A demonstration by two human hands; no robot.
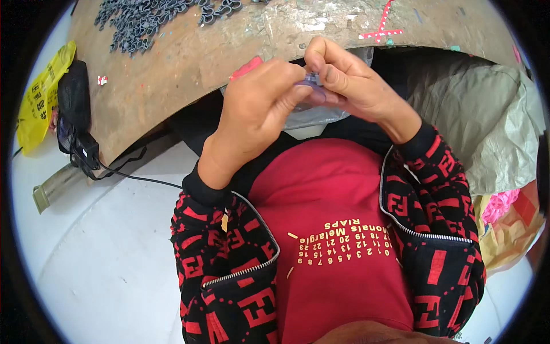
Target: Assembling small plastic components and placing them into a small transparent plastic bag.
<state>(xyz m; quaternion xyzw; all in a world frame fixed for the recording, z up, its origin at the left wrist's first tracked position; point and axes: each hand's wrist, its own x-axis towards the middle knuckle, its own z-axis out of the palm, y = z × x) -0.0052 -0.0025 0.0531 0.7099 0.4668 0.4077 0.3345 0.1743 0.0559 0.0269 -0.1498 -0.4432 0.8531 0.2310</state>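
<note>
Just below the worn wooden desk (pixel 189 63) edge, the left hand (pixel 258 109) and right hand (pixel 349 80) meet, fingertips of both pinched on a small translucent purple piece (pixel 311 81). Dark metal parts (pixel 143 20) lie heaped on the desk, well apart.

Beyond my pinching hands I see a worn brown workbench (pixel 189 63); a heap of small grey metal parts (pixel 143 20) lies far up-left, red tape marks (pixel 381 28) up-right.
</note>
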